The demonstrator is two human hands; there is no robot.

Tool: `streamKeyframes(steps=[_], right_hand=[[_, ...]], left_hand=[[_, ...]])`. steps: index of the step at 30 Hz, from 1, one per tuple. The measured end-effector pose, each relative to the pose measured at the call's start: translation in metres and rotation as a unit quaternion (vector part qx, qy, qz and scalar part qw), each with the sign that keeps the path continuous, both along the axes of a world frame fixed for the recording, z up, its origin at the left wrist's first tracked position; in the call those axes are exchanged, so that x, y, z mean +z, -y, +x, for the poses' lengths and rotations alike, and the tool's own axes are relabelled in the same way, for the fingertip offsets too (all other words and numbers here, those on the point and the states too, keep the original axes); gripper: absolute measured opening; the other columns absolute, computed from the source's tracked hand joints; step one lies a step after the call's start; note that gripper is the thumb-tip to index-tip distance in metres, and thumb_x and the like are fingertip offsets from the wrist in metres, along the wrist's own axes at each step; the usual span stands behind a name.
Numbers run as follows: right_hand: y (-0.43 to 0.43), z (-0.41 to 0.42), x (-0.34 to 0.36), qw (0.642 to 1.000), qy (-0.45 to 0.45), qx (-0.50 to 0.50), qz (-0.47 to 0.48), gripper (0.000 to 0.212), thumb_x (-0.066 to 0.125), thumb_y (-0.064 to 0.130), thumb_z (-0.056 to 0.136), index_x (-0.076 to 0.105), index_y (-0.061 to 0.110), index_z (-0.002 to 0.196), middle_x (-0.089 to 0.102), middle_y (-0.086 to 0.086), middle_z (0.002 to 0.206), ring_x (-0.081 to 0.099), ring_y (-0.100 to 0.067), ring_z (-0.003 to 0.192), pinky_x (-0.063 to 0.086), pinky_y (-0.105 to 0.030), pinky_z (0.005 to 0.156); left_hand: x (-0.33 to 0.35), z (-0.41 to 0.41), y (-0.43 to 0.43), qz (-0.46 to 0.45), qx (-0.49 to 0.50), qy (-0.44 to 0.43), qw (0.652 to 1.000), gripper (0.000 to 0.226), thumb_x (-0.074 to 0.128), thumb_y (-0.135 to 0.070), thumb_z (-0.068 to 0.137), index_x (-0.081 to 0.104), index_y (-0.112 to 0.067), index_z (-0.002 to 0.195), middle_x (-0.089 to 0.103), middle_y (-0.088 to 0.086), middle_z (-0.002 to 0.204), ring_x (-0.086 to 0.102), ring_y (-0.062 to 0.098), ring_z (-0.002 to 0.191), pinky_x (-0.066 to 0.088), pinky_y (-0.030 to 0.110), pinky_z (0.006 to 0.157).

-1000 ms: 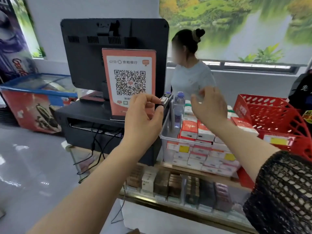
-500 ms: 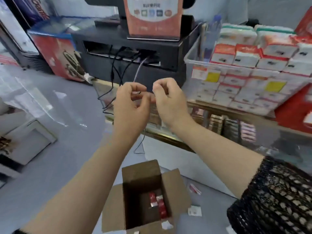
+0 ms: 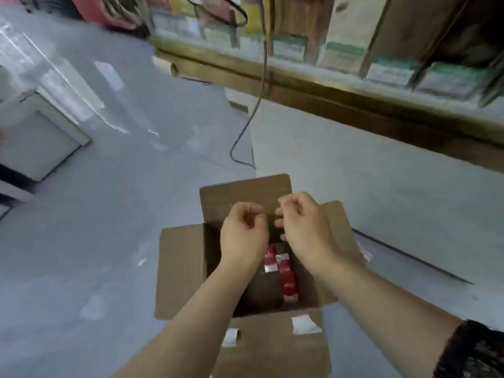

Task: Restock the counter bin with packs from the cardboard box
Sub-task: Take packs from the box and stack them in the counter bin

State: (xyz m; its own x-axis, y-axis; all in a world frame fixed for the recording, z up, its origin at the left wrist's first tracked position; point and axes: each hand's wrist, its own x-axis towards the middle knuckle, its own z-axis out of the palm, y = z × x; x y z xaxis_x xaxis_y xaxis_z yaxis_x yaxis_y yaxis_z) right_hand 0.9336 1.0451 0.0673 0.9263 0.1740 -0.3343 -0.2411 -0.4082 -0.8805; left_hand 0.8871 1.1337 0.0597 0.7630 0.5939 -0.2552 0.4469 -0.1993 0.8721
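Cardboard box (image 3: 180,268) stands open on the floor (image 3: 122,214), just before the foot of the counter (image 3: 354,105), with all four flaps folded outward. Inside, red packs with white ends (image 3: 286,276) lie on the bottom, in a short row running from the middle toward the near edge and closer to the right wall. The left part of the bottom is dark and bare cardboard. Two white scraps of tape or paper (image 3: 304,324) sit on the near flap, close to the box's near edge.

Both hands hang over the far half of the opening, close together but not touching. The left hand (image 3: 242,236) has its fingers curled in toward the palm, and the right hand (image 3: 305,230) has its fingers curled toward the left one. Nothing shows in either hand, and neither touches the packs or the box. A black mesh sleeve (image 3: 474,350) covers the right upper arm.

The floor is pale grey and glossy. A dark cable (image 3: 253,110) hangs down from the counter's front edge and loops on the floor beyond the far flap. Behind the counter's wooden edge stand blurred boxed goods (image 3: 452,80). A white cabinet (image 3: 35,143) stands at the left.
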Motion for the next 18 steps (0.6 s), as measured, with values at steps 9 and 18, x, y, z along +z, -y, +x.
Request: streamKeyframes(steps=[9,18], right_hand=[[-0.019,-0.002,-0.189,0.994,-0.101,-0.01,-0.049,0.013,0.043,0.026,0.097,0.055,0.03,0.093,0.062,0.008,0.093,0.062,-0.016,0.093,0.055,-0.042,0.084],[-0.03,0.027,-0.274,0.984,-0.135,-0.049,-0.109,0.012,0.046,0.023,0.095,0.057,0.023,0.094,0.064,-0.003,0.093,0.065,-0.026,0.09,0.055,-0.045,0.082]], left_hand=[[-0.231,0.016,-0.019,-0.066,0.021,-0.219,0.973,0.011,0.056,-0.018,0.09,0.063,-0.018,0.099,0.067,0.004,0.097,0.064,0.024,0.09,0.056,0.037,0.081],[-0.353,0.046,-0.019,-0.125,-0.121,-0.313,0.934,0.013,0.065,-0.023,0.087,0.06,-0.021,0.098,0.067,0.009,0.109,0.063,0.025,0.1,0.052,0.038,0.092]])
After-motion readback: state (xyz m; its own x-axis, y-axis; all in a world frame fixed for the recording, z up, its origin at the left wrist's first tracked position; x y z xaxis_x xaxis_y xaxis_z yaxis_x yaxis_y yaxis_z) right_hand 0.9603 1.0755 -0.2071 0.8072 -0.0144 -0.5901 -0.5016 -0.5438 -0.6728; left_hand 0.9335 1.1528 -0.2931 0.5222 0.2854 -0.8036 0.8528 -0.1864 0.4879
